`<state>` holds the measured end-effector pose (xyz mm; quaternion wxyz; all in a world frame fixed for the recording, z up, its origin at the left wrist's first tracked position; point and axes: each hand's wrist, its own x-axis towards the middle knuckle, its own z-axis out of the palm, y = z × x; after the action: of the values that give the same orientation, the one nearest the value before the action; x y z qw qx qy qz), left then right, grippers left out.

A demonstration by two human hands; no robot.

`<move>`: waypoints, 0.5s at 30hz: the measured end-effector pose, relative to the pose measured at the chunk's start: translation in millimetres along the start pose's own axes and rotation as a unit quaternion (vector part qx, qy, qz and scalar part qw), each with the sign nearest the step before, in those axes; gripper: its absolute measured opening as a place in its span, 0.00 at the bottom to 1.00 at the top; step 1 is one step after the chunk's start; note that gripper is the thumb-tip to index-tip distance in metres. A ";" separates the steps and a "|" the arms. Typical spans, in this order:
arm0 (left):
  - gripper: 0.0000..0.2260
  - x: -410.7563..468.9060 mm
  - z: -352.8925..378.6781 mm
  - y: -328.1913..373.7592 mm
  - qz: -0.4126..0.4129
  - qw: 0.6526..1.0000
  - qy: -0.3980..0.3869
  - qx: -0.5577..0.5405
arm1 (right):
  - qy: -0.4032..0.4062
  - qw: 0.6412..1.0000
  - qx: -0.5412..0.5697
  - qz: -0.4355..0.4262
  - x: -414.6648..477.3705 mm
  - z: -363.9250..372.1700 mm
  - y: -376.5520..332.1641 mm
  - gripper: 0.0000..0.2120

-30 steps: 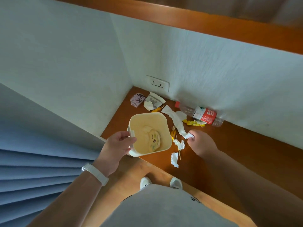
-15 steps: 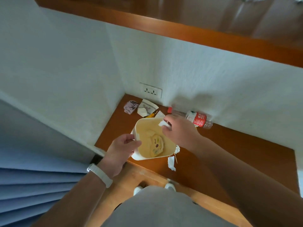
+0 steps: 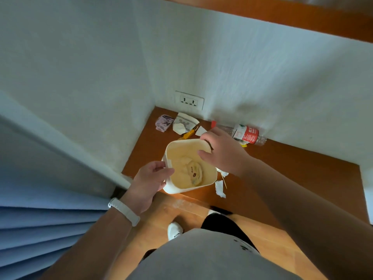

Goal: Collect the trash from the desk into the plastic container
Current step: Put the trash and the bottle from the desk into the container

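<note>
A cream plastic container (image 3: 181, 189) stands at the desk's (image 3: 292, 170) front edge. My left hand (image 3: 149, 178) grips its left rim. My right hand (image 3: 224, 154) hovers over the container's far right rim with fingers relaxed and nothing visible in them. White tissue and a printed wrapper (image 3: 194, 171) lie inside. On the desk remain torn tissue scraps (image 3: 220, 188), a clear bottle with a red label (image 3: 246, 134), a crushed paper cup (image 3: 184, 124), a purple wrapper (image 3: 163, 123), a yellow wrapper (image 3: 188, 134) and a white scrap (image 3: 200, 130).
White walls close the desk's left and back sides, with a wall socket (image 3: 189, 101) above the corner. A wooden shelf (image 3: 282, 19) runs overhead. Blue curtain folds (image 3: 40, 223) hang at the left. My feet are below the desk's front edge.
My right hand lifted a long white tissue off the desk and carried it over the container. The tissue now lies inside and the hand is empty. My left hand kept its hold.
</note>
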<state>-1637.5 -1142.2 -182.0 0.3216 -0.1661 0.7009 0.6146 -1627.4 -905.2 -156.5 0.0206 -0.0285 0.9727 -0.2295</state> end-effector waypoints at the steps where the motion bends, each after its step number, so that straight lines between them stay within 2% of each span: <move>1: 0.13 1.6 -2.8 -1.8 -0.003 1.000 0.000 -0.003 | 0.001 1.000 0.012 0.013 -4.2 0.9 1.8 0.19; 7: 0.14 7.9 -13.3 -3.2 -0.010 1.000 0.014 -0.015 | 0.030 0.987 0.076 0.139 -35.7 22.8 31.6 0.14; 11: 0.12 10.5 -18.7 -1.0 -0.013 1.000 0.019 -0.010 | -0.068 0.983 0.021 0.168 -60.4 59.3 61.1 0.17; 15: 0.07 10.8 -16.0 3.4 -0.014 1.000 0.023 -0.011 | -0.175 0.975 -0.025 0.136 -75.8 84.7 78.0 0.23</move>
<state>-1651.5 -1155.3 -185.9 0.3122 -0.1934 0.6986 0.6141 -1550.9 -868.4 -265.1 0.2211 0.0633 0.9542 -0.1913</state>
